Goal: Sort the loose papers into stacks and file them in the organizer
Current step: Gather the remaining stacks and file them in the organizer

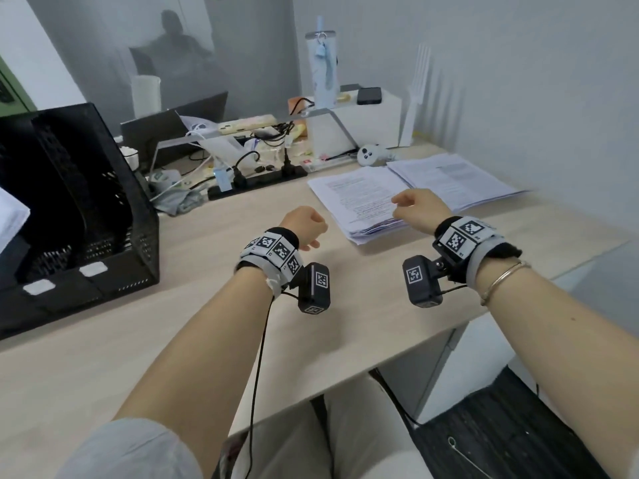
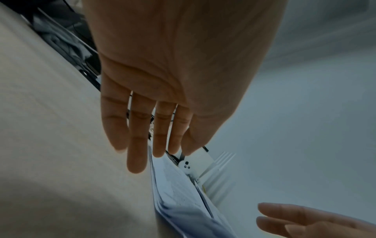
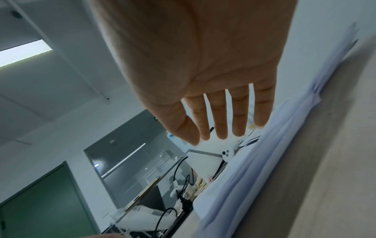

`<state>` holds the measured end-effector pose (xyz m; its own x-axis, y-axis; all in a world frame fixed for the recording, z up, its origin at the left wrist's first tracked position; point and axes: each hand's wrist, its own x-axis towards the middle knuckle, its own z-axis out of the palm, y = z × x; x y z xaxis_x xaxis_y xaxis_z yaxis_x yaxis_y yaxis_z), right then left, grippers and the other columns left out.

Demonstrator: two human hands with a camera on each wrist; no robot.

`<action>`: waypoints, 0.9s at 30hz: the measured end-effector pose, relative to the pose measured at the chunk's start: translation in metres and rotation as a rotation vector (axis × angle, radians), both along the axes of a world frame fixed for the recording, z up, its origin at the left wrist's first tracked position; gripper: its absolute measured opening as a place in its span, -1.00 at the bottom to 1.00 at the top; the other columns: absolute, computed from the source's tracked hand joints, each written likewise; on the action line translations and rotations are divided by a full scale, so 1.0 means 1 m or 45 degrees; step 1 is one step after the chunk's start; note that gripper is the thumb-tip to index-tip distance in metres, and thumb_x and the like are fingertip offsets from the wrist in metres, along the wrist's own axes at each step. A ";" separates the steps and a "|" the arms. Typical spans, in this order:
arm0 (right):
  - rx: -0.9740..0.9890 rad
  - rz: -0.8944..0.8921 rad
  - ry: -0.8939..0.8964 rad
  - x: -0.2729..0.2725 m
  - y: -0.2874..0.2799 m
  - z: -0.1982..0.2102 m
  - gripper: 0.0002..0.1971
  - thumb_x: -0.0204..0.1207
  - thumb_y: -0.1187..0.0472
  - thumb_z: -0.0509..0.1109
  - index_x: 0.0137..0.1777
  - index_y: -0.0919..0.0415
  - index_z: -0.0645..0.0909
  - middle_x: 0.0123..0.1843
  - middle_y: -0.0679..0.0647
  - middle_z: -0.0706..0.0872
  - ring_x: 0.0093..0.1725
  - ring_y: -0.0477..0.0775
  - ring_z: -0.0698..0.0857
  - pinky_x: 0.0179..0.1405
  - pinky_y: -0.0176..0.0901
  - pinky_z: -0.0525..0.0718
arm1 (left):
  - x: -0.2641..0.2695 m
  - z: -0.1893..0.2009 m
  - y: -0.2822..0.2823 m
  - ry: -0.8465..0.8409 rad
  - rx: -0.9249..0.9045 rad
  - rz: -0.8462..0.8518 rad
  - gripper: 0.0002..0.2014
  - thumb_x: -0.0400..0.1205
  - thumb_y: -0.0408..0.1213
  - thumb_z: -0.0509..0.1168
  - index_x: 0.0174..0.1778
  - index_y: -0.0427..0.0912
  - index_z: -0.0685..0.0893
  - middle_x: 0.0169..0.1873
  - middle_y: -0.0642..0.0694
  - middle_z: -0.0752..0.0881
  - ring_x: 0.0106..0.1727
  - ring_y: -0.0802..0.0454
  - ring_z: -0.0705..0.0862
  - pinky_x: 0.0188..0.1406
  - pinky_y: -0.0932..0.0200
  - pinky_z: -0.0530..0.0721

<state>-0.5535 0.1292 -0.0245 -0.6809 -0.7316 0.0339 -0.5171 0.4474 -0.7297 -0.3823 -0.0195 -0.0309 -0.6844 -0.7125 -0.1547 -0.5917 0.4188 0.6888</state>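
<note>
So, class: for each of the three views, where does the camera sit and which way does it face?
Head: looks down at desk, both forearms, papers, black organizer.
Left wrist: along the open left hand toward the papers.
Right wrist: along the open right hand, papers' edge, ceiling.
All three show the white controller.

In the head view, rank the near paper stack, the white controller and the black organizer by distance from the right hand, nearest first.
1. Near paper stack, directly under the right hand.
2. White controller, beyond the stack.
3. Black organizer, far across the desk on the left.
</note>
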 end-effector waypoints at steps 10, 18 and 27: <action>0.118 -0.296 0.054 -0.073 0.028 -0.029 -0.48 0.49 0.23 0.34 0.46 0.24 0.45 0.46 0.23 0.48 0.37 0.23 0.54 0.31 -0.06 0.47 | -0.061 -0.026 0.023 -0.017 0.092 0.006 -0.49 0.68 -0.07 0.14 0.52 -0.17 0.24 0.30 -0.19 0.55 -0.06 -0.20 0.76 -0.01 -0.14 0.76; 0.161 -0.194 -0.019 -0.101 0.028 -0.044 -0.40 0.56 0.41 0.21 0.62 0.23 0.21 0.67 0.20 0.15 0.63 0.18 0.19 0.57 -0.06 0.20 | -0.087 -0.035 0.028 0.023 0.195 0.007 -0.25 0.55 0.01 0.36 0.58 -0.12 0.17 0.39 -0.22 0.45 -0.14 -0.22 0.78 -0.12 -0.18 0.78; 0.288 -0.149 -0.118 -0.112 0.022 -0.049 -0.38 0.56 0.40 0.29 0.61 0.28 0.23 0.64 0.19 0.24 0.61 0.17 0.25 0.51 -0.12 0.24 | -0.096 -0.047 0.016 -0.068 -0.048 -0.139 -0.61 0.59 -0.39 0.32 0.35 -0.11 0.60 0.43 -0.11 0.51 0.26 -0.09 0.61 -0.01 0.25 0.56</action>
